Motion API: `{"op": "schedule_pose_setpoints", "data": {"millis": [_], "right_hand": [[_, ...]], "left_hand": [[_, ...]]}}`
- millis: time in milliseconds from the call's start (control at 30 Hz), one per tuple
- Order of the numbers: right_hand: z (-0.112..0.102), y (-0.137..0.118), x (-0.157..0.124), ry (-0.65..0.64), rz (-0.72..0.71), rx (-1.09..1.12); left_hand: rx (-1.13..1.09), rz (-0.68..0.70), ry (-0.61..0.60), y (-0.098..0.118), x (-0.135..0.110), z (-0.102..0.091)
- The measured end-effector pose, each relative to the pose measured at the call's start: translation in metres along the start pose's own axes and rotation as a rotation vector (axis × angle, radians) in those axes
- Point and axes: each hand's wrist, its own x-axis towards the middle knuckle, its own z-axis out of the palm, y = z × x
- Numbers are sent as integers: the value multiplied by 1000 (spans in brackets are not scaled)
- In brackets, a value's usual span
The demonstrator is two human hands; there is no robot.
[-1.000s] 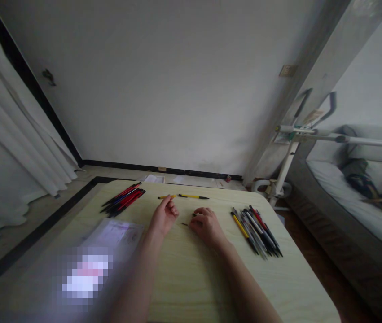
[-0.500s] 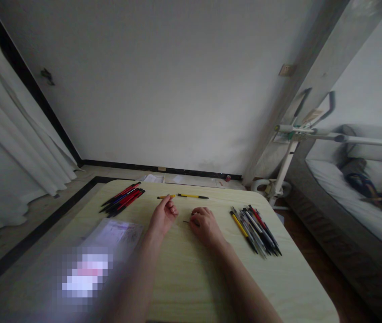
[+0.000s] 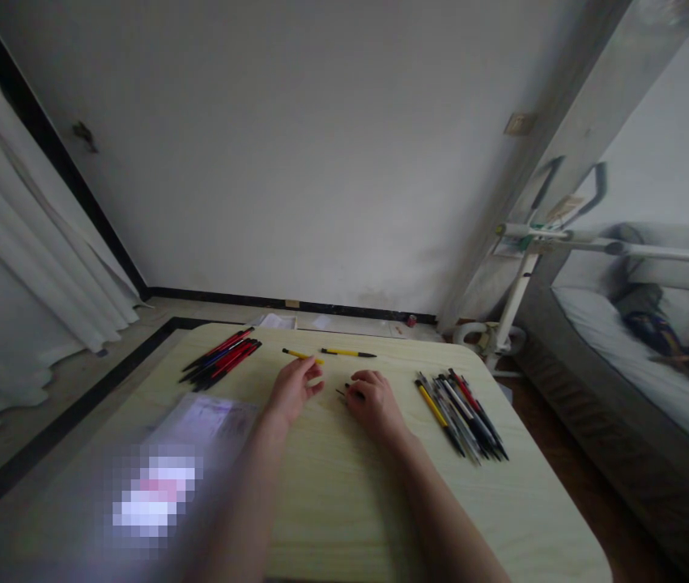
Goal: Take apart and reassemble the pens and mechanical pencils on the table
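My left hand (image 3: 291, 390) is above the far middle of the table, with thumb and index finger closed at one end of a yellow pen barrel (image 3: 295, 354) that has a black end. Its other fingers are loosely curled. A yellow and black pen (image 3: 349, 352) lies just beyond, to the right. My right hand (image 3: 374, 402) is pinched round a small dark pen part (image 3: 349, 391) with a thin tip pointing left; the fingers hide most of it.
Red, black and blue pens (image 3: 223, 360) lie in a group at the far left of the wooden table (image 3: 332, 502). Mixed pens (image 3: 462, 417) form a pile on the right. A plastic packet (image 3: 216, 417) lies at left, partly blurred. Exercise equipment (image 3: 520, 283) stands beyond the right edge.
The yellow barrel has tilted, its right end now nearer me, and more of it shows. My left hand has shifted slightly. My right fingers have moved a little around the dark part.
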Motion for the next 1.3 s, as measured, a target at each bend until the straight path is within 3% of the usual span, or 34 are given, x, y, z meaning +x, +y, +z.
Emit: {"op": "schedule_pose_setpoints", "data": {"millis": [500,833,1300], "right_hand": [[-5,-5,-2,-57,27,-41],[-11,-15,-2,-20,17,-47],[-13,-32,-4,-193,-80,-1]], "left_hand": [[63,-21,-31,-6,2,-3],[63,-71,-77,-4,1,-4],[48,-59,-67,-6,3,-6]]}}
